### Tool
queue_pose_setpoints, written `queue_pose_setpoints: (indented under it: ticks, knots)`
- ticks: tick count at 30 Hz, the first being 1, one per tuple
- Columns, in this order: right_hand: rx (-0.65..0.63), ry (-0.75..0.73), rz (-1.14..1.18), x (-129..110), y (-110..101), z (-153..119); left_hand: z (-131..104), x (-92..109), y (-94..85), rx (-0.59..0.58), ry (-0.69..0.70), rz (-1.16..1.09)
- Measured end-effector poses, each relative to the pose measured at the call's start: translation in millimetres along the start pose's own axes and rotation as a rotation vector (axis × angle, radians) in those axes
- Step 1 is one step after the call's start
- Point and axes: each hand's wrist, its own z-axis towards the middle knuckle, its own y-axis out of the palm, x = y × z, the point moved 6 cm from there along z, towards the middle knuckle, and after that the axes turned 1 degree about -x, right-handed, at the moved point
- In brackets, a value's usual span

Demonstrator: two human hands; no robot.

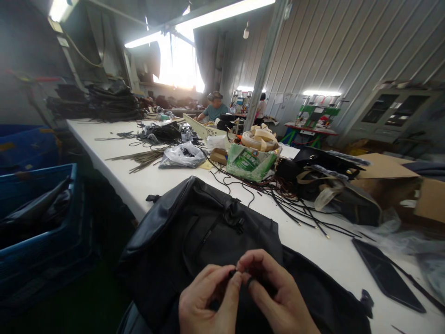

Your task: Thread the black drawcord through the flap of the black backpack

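A black bag (pixel 215 241) with a front flap, straps and a buckle (pixel 239 225) lies across the near edge of the white table. Over its lower part, my left hand (pixel 210 299) and my right hand (pixel 274 294) meet fingertip to fingertip. Between the left thumb and forefinger sits a small black piece (pixel 232 273), too small to name. My right fingers are closed in a pinch right beside it, with a dark strip (pixel 251 281) at them. My fingers hide most of what they hold.
Black cords (pixel 299 213) spread over the table (pixel 351 273) beyond the bag. Behind them stands a green bag (pixel 250 162) topped by coiled webbing (pixel 259 138). A dark flat panel (pixel 385 273) lies at right, a cardboard box (pixel 392 171) behind it. Blue crates (pixel 74 199) stand left; a co-worker (pixel 215 109) sits farther back.
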Motion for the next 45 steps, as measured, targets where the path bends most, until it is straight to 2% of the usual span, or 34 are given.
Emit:
queue_pose_setpoints:
  ticks: [3,8,12,14,19,25,27,34,40,45]
  knots:
    - [0.001,-0.009,-0.062,-0.9,-4.0,-1.3,2.1,-1.1,0.7,0.012,-0.089,-0.061]
    - [0.061,-0.080,-0.179,-3.5,-2.7,0.6,8.1,-9.3,-4.4,0.055,-0.340,-0.235]
    - [0.082,-0.188,-0.128,-8.8,2.5,2.9,9.6,-18.2,-10.1,0.086,-0.519,-0.379]
    - [0.103,-0.233,-0.092,-11.4,1.8,3.2,9.7,-21.2,-12.2,0.077,-0.567,-0.409]
    - [0.125,-0.330,-0.066,-20.1,0.5,2.2,10.3,-23.7,-12.6,0.056,-0.635,-0.432]
    - [0.232,-0.258,-0.107,-21.5,-4.4,-0.9,10.0,-18.4,-4.6,0.057,-0.654,-0.440]
    - [0.226,-0.242,-0.116,-22.7,-3.8,-2.6,9.0,-17.3,-2.7,0.045,-0.659,-0.431]
    - [0.190,-0.330,-0.020,-33.0,-0.1,-4.3,4.2,-21.5,-4.6,0.040,-0.681,-0.357]
    - [0.172,-0.342,-0.072,-28.5,0.2,-1.1,3.5,-33.1,-6.2,-0.002,-0.645,-0.355]
    - [0.190,-0.382,-0.138,-31.5,0.6,-2.8,3.9,-32.1,-4.8,-0.011,-0.645,-0.355]
